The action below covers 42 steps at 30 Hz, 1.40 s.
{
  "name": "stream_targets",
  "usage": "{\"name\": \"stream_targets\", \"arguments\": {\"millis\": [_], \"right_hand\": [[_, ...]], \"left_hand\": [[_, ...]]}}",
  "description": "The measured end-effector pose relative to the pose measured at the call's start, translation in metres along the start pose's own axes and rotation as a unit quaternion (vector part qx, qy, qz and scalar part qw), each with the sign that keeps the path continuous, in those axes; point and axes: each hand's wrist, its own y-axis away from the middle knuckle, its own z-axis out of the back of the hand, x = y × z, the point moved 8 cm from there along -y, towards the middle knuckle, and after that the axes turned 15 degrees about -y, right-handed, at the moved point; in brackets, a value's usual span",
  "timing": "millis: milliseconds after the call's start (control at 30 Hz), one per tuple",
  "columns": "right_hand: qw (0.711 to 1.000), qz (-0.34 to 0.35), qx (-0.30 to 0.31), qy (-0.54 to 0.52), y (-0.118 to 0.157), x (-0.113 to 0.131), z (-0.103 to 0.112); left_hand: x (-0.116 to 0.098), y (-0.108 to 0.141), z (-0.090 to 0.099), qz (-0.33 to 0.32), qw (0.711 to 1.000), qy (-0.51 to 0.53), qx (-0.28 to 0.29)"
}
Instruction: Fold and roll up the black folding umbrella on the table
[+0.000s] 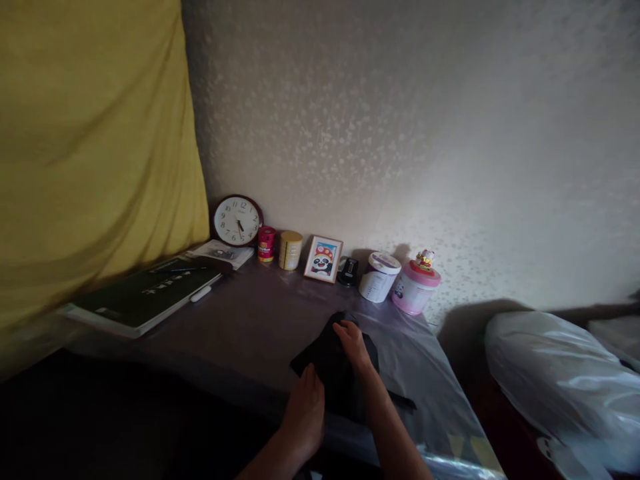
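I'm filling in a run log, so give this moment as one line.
black cloth: on table; left hand: at its left edge; right hand: on its far part; behind: clock, picture, pink tub

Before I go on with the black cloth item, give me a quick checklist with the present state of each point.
1. Black cloth item supported: ok, it rests on the covered table.
2. Right-hand grip in contact: ok, it is on the item's far part.
3. Left-hand grip secure: cannot tell; it is at the near left edge, but any pinch is hidden.
4. Dark strip clear of the right forearm: not ok, it juts out from behind it.
5. Panda picture frame clear of both hands: ok, it stands beyond them.
6. Cloth folds readable: cannot tell, too dark.
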Motion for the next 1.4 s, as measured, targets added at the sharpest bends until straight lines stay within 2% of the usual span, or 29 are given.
{"name": "stream_targets", "arguments": {"millis": [167, 267, 367, 433, 533, 600, 667, 767, 933, 1067, 1200, 1400], "right_hand": [[0.999, -0.024, 0.021, 0.014, -0.002, -0.006, -0.009], [0.998, -0.039, 0.049, 0.011, 0.001, -0.009, -0.016], [0.996, -0.026, 0.087, 0.017, 0.003, -0.008, -0.023], [0.994, -0.008, 0.104, 0.039, 0.005, -0.005, -0.025], [0.989, 0.020, 0.123, 0.081, 0.010, 0.001, -0.028], [0.983, 0.054, 0.139, 0.108, 0.016, 0.008, -0.031], [0.976, 0.088, 0.153, 0.130, 0.022, 0.013, -0.034], [0.965, 0.123, 0.182, 0.144, 0.034, 0.014, -0.038], [0.934, 0.224, 0.215, 0.180, 0.057, 0.022, -0.036], [0.902, 0.307, 0.224, 0.205, 0.065, 0.025, -0.029], [0.880, 0.346, 0.214, 0.246, 0.048, 0.016, -0.020], [0.882, 0.340, 0.172, 0.278, -0.006, 0.002, -0.009]], "left_hand": [[0.000, 0.000, 0.003, 0.017, 1.000, 0.015, 0.017], [0.003, 0.003, 0.000, 0.031, 0.999, -0.009, 0.044], [0.009, 0.010, -0.003, 0.029, 0.997, -0.034, 0.064], [0.014, 0.014, 0.004, 0.027, 0.997, -0.050, 0.046], [0.014, 0.017, 0.031, 0.037, 0.996, -0.068, -0.034], [0.004, 0.014, 0.048, 0.013, 0.996, -0.050, -0.068], [-0.010, 0.008, 0.055, -0.018, 0.996, -0.037, -0.081], [-0.022, -0.003, 0.046, -0.039, 0.996, -0.045, -0.066], [-0.019, -0.012, 0.008, -0.028, 0.997, -0.065, -0.023], [-0.017, -0.012, -0.004, -0.013, 0.996, -0.080, -0.043], [-0.018, -0.011, -0.004, -0.004, 0.992, -0.105, -0.069], [-0.017, -0.011, -0.007, -0.003, 0.990, -0.133, -0.055]]}}
